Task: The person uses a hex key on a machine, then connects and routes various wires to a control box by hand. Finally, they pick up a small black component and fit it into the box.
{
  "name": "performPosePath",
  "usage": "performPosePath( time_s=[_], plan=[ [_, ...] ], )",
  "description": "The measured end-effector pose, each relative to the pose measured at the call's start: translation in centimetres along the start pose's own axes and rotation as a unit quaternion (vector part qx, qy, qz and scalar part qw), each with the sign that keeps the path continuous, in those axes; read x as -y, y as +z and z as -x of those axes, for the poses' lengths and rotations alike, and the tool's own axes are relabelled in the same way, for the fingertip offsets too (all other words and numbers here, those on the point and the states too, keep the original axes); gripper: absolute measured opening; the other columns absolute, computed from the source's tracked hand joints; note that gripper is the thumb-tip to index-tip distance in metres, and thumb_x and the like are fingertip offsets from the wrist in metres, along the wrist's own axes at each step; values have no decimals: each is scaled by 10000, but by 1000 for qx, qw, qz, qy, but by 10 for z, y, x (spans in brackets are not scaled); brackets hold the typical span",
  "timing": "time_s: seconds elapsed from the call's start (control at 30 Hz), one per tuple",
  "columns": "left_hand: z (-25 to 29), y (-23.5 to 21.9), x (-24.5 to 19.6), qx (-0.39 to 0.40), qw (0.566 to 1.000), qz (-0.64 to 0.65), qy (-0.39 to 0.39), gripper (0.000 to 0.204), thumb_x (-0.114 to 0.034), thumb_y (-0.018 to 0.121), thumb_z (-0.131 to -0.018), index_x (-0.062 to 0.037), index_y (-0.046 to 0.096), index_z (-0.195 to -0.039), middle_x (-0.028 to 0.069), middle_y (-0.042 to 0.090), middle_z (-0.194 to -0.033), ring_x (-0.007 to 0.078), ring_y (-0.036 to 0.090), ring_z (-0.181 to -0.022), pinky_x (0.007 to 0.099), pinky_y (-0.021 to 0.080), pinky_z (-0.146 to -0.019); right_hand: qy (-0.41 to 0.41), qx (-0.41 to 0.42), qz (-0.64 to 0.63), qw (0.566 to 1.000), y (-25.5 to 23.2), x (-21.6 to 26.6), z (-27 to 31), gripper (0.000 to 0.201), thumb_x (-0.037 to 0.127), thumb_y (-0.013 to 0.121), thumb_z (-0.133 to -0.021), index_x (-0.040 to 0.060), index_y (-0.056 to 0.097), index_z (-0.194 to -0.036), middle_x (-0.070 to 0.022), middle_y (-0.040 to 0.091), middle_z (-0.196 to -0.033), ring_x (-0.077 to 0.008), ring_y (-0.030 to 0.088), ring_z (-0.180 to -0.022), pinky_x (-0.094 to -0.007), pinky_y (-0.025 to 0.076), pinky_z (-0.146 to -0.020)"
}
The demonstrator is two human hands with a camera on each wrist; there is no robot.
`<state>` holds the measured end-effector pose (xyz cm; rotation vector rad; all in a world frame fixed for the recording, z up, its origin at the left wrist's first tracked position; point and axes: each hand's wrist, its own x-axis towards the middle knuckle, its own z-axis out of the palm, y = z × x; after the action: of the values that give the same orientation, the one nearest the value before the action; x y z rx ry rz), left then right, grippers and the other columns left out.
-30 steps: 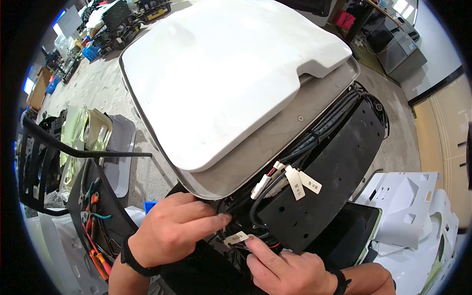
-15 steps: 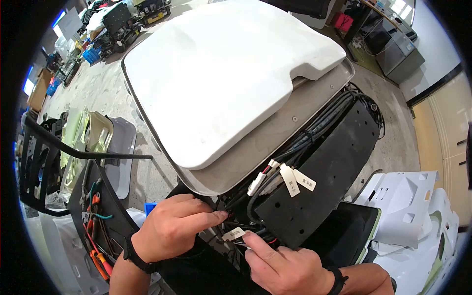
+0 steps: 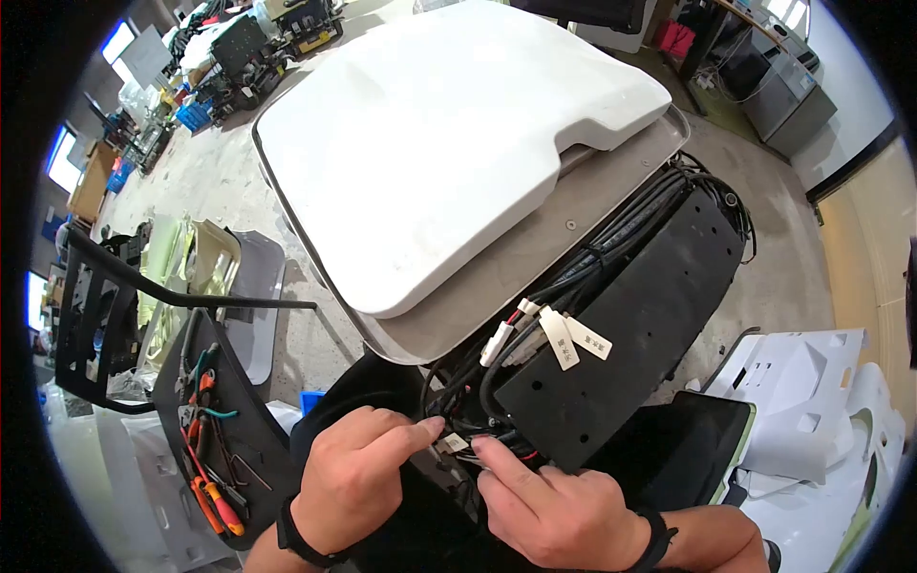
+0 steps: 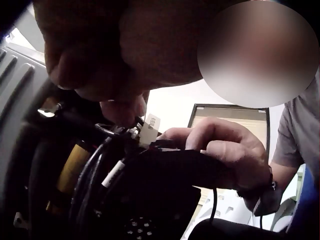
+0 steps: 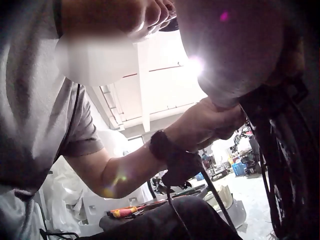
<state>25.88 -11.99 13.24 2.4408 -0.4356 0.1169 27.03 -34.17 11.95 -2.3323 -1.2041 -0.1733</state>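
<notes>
Both hands work at the near end of a black cable bundle [image 3: 611,258]. My left hand [image 3: 368,458] pinches a thin cable beside a small white label [image 3: 453,443]; its fingertips are partly hidden among the wires. Close on the other side of this label, my right hand [image 3: 554,511] has its index finger extended and its other fingers curled, gripping the cable's labelled end. In the left wrist view, the label [image 4: 150,130] stands between the fingertips of both hands. A black perforated plate [image 3: 630,325] lies beside the bundle, with a white connector [image 3: 497,344] and two paper tags [image 3: 559,337] over its edge.
A large white cover [image 3: 449,153] on a grey base fills the middle. Pliers and orange-handled screwdrivers [image 3: 220,506] lie on a black chair seat at left. White molded panels [image 3: 793,411] and a dark screen-like panel [image 3: 707,439] are at right.
The head view has shifted slightly. The left hand has come nearer the right hand, and less of the small label shows between them. Both hands stay at the same wires.
</notes>
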Motion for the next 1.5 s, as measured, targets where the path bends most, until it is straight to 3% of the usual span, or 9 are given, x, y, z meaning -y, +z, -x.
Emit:
performPosePath(
  time_s=[0.2,0.3,0.47,0.5,1.0,1.07,1.17,1.43,1.5],
  plan=[
    [3,5,-1,-21,998,-51,-4,255,60,598,-710,-31,680,-933,86,627,-779,252,569,-664,355,448,-601,-6,-4,41,999,4,2,2,144,164,553,-841,58,620,-914,-120,640,-1211,-72,536,-492,-199,400,-403],
    [4,10,-5,-36,993,-106,25,231,40,612,-726,-30,661,-941,92,622,-773,259,574,-681,353,444,-621,22,-29,24,999,6,4,2,147,161,647,-770,67,632,-882,-89,655,-1185,-97,511,-487,-222,375,-425],
    [4,17,-13,-56,983,-174,-21,65,-50,637,-830,-30,600,-879,113,585,-735,311,566,-688,384,436,-622,22,-76,20,997,12,7,5,136,149,545,-830,44,587,-907,-136,633,-1207,-115,576,-529,-229,458,-429],
    [2,20,-12,-73,981,-178,-19,90,-79,642,-849,-30,567,-837,134,569,-719,331,557,-676,402,430,-613,36,-95,16,995,18,8,6,163,168,640,-787,75,622,-920,-85,636,-1221,-122,518,-497,-239,421,-435],
    [16,36,-36,-103,962,-246,-53,190,-139,561,-946,-29,493,-807,190,532,-610,410,540,-595,481,390,-532,61,-220,-13,974,26,21,35,120,112,609,-785,56,606,-892,-125,641,-1167,-168,604,-609,-275,501,-511],
    [20,32,-40,-76,965,-239,-78,171,-141,546,-953,-26,520,-829,179,566,-603,388,578,-599,458,418,-539,60,-243,-38,967,22,16,46,132,101,625,-781,53,612,-903,-121,641,-1161,-183,623,-640,-283,514,-543],
    [18,28,-62,-1,984,-69,-166,187,-132,523,-967,11,565,-854,129,657,-657,177,596,-472,301,468,-487,59,-269,-68,959,14,4,58,142,93,628,-795,49,607,-928,-115,640,-1117,-227,668,-750,-311,547,-638],
    [8,19,-73,58,958,34,-277,253,-187,555,-961,47,593,-873,122,692,-713,132,622,-523,258,475,-479,76,-293,-79,950,8,4,64,133,59,648,-784,69,632,-916,-56,664,-1068,-218,670,-738,-302,542,-628],
    [9,13,-68,100,937,80,-324,316,-204,598,-936,74,616,-789,122,703,-717,129,632,-522,258,487,-479,85,-285,-91,950,8,3,66,120,63,646,-790,71,632,-909,-66,672,-1039,-230,672,-739,-313,543,-626]
  ],
)
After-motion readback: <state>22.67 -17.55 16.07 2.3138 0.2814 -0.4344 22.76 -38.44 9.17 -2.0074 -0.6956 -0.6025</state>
